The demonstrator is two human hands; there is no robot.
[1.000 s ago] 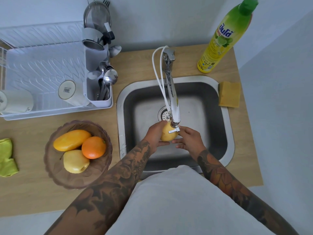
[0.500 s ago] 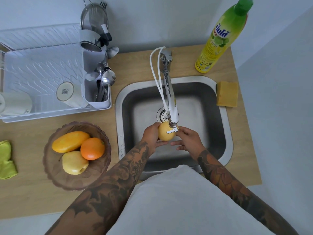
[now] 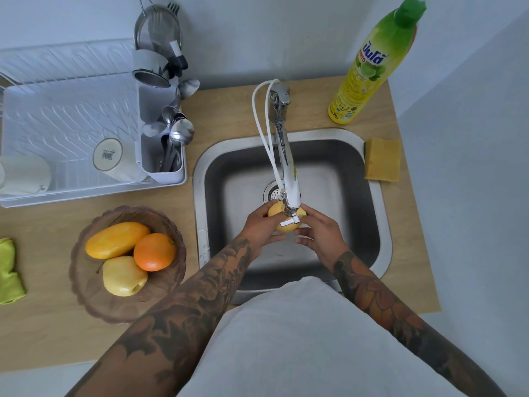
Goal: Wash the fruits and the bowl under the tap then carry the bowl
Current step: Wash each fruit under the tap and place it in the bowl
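Both hands, left (image 3: 259, 224) and right (image 3: 320, 234), cup a yellow fruit (image 3: 282, 219) beneath the tap (image 3: 289, 179); turning it slowly should rinse every side.

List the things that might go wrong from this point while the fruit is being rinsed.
1. The yellow fruit is held over the sink right under the tap spout; wet, it may slip from the left hand and right hand into the basin.
2. The bowl with three fruits sits close to the left forearm; a careless swing back could knock it.
3. Lifting the fruit could bump it against the spout.
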